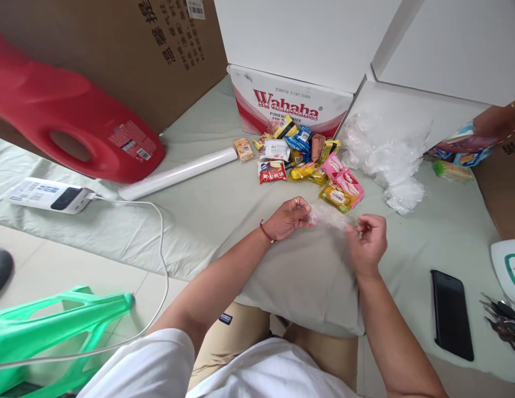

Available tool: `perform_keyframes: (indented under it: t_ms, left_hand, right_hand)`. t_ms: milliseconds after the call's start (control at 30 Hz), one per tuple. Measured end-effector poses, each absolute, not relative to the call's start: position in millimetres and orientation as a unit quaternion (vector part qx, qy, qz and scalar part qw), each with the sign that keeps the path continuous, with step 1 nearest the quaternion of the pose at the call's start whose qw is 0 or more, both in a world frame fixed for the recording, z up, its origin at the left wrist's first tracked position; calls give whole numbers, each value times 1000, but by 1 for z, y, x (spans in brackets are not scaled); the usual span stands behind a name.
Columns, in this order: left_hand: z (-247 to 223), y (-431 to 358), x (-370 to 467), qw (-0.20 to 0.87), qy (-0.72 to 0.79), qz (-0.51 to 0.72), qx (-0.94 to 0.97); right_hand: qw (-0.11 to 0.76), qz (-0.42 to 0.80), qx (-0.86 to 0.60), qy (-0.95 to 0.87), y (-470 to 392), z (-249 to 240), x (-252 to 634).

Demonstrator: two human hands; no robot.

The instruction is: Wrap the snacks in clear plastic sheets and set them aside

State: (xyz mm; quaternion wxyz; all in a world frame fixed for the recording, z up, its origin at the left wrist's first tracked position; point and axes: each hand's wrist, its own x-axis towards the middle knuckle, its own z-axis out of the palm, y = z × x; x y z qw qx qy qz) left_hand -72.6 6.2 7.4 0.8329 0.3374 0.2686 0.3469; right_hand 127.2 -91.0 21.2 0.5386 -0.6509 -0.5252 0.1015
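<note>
Head view: a clear plastic bag (pixel 328 215) is spread between the hands; a light touch seems called for. Its 9 o'clock end is pinched by the left hand (pixel 287 218); the right hand (pixel 367 243) is curled at 3 o'clock, its grip too blurred to tell. Wrapped snacks (pixel 298 145) are piled towards 11 o'clock, crumpled bags (pixel 384 152) towards 2.

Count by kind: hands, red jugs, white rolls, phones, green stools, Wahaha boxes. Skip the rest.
Hands: 2 (left hand, right hand)
Red jug: 1
White roll: 1
Phone: 1
Green stool: 1
Wahaha box: 1
Total: 7
</note>
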Motion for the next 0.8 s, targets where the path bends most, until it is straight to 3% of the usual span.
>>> perform_keyframes:
  t_ms: [100, 267, 467, 633, 700, 800]
  left_hand:
    - [7, 7, -71, 830, 264, 347, 347]
    - [9, 9, -76, 835, 240, 331, 369]
    - [12, 8, -76, 844, 231, 301, 378]
    - [11, 4, -72, 724, 319, 480, 379]
    - [13, -2, -72, 708, 333, 464, 415]
    - [16, -13, -69, 727, 312, 365, 491]
  right_hand:
    - [447, 54, -595, -666, -94, 25, 118]
    - [511, 58, -623, -590, -95, 26, 127]
    - [444, 199, -634, -601, -97, 22, 127]
    - [525, 173, -696, -459, -99, 14, 122]
    - [563, 182, -688, -421, -100, 13, 121]
    - [599, 306, -632, -384, -102, 16, 113]
